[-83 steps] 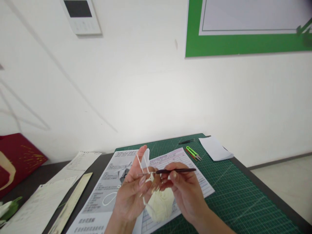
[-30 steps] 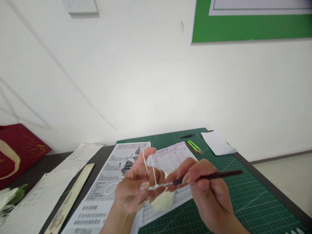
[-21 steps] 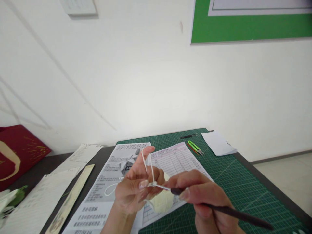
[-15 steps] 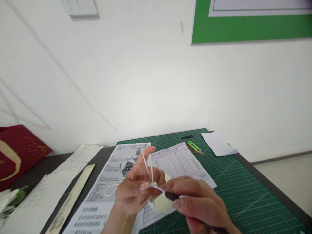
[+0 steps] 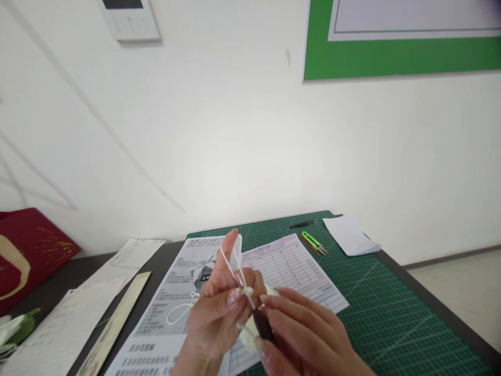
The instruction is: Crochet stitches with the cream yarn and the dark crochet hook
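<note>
My left hand is raised over the table, its forefinger up with white yarn looped over it and thumb and fingers pinching a small knot of stitches. My right hand grips a dark crochet hook, its metal tip poking into the knot by the left thumb. A cream yarn ball lies on the papers, mostly hidden behind both hands. A loose loop of yarn rests on the printed sheet.
A green cutting mat carries printed instruction sheets, green thread snips, a dark tool and a white paper. Left lie more papers, a wooden ruler and a red bag. The wall stands close behind.
My right hand has swung the hook's handle from pointing right to pointing down toward me, with the tip staying at the knot. The left hand has kept its pinch, forefinger raised slightly.
</note>
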`<state>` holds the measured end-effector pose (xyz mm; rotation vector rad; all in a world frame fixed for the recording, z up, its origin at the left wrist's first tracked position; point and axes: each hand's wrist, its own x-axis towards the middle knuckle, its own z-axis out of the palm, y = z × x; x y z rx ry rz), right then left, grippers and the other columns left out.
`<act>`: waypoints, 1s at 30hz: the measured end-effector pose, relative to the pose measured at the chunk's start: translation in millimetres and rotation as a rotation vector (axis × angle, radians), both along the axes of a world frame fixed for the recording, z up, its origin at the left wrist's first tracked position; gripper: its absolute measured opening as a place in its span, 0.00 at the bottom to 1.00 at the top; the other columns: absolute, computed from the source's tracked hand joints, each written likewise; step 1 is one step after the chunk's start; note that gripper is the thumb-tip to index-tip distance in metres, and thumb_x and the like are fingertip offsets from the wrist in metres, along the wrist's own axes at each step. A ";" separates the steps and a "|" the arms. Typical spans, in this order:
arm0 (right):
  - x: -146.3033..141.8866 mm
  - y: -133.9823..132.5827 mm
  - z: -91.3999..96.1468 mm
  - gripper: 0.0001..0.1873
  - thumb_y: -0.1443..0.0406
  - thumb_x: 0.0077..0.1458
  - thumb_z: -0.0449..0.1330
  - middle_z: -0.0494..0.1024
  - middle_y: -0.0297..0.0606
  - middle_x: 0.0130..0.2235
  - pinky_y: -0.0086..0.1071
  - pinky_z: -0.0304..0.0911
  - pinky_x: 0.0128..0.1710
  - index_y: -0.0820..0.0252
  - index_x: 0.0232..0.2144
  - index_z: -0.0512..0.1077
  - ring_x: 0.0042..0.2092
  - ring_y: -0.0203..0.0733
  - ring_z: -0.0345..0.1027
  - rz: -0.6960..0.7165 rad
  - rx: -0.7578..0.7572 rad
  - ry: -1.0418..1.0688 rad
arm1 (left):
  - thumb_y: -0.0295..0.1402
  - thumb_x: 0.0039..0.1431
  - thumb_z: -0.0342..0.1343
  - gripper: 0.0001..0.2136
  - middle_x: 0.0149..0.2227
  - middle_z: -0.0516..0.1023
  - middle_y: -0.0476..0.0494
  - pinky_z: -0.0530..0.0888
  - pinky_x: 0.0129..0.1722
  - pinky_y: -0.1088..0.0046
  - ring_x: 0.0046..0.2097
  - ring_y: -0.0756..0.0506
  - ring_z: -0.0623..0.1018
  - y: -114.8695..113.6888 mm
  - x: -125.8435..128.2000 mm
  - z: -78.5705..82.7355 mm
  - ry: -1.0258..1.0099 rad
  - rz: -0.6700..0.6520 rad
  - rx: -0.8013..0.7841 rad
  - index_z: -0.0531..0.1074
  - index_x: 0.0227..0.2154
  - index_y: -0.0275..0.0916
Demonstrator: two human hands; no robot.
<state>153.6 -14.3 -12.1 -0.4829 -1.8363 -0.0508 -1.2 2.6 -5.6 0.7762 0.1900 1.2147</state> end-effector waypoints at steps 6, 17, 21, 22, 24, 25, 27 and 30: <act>3.2 -0.8 -1.0 0.07 0.70 0.53 0.60 0.84 0.39 0.33 0.29 0.74 0.44 0.62 0.36 0.74 0.36 0.40 0.79 -0.159 0.138 -0.069 | 0.27 0.55 0.56 0.39 0.26 0.71 0.50 0.65 0.32 0.73 0.31 0.49 0.68 -3.8 2.8 2.1 0.067 0.186 0.073 0.40 0.63 0.60; -4.3 1.5 -11.7 0.12 0.75 0.53 0.59 0.82 0.45 0.37 0.33 0.75 0.39 0.64 0.41 0.73 0.40 0.43 0.76 0.019 0.011 0.184 | 0.27 0.56 0.56 0.35 0.24 0.70 0.52 0.62 0.28 0.76 0.31 0.49 0.69 0.2 -6.1 1.0 0.167 0.232 0.168 0.49 0.60 0.65; 0.5 4.1 -6.7 0.18 0.78 0.50 0.60 0.80 0.42 0.37 0.33 0.74 0.33 0.59 0.43 0.73 0.36 0.41 0.75 0.261 -0.260 0.314 | 0.26 0.55 0.56 0.35 0.23 0.68 0.51 0.61 0.27 0.76 0.30 0.49 0.68 2.6 -7.6 0.9 0.134 0.166 0.133 0.51 0.60 0.64; 0.9 5.2 -6.2 0.18 0.77 0.51 0.60 0.80 0.41 0.36 0.34 0.73 0.33 0.58 0.43 0.73 0.36 0.42 0.75 0.292 -0.285 0.365 | 0.26 0.55 0.56 0.34 0.22 0.68 0.51 0.61 0.27 0.75 0.29 0.48 0.68 2.6 -7.4 1.4 0.121 0.153 0.127 0.52 0.60 0.63; 1.0 7.4 -6.3 0.15 0.75 0.53 0.58 0.79 0.40 0.34 0.34 0.71 0.33 0.58 0.42 0.73 0.36 0.41 0.73 0.338 -0.322 0.465 | 0.26 0.54 0.56 0.33 0.22 0.68 0.51 0.62 0.28 0.75 0.29 0.48 0.67 2.2 -6.8 2.7 0.101 0.132 0.118 0.54 0.60 0.60; 1.0 8.4 -6.7 0.13 0.74 0.54 0.58 0.78 0.39 0.33 0.34 0.70 0.33 0.58 0.42 0.73 0.36 0.41 0.73 0.362 -0.346 0.513 | 0.26 0.54 0.56 0.33 0.22 0.69 0.50 0.62 0.28 0.74 0.29 0.48 0.67 1.8 -6.4 3.4 0.099 0.124 0.111 0.54 0.60 0.60; 1.6 10.0 -7.4 0.10 0.71 0.56 0.57 0.77 0.38 0.32 0.33 0.69 0.33 0.58 0.40 0.74 0.35 0.40 0.71 0.414 -0.405 0.591 | 0.26 0.54 0.56 0.32 0.22 0.70 0.50 0.63 0.29 0.73 0.28 0.48 0.67 0.9 -5.8 4.5 0.103 0.108 0.099 0.56 0.59 0.59; 4.8 12.0 -7.9 0.07 0.68 0.57 0.57 0.76 0.36 0.31 0.32 0.67 0.33 0.57 0.37 0.75 0.34 0.38 0.70 0.494 -0.510 0.679 | 0.26 0.53 0.57 0.29 0.21 0.70 0.51 0.62 0.29 0.74 0.28 0.49 0.68 0.0 -4.7 5.3 0.116 0.093 0.075 0.61 0.57 0.56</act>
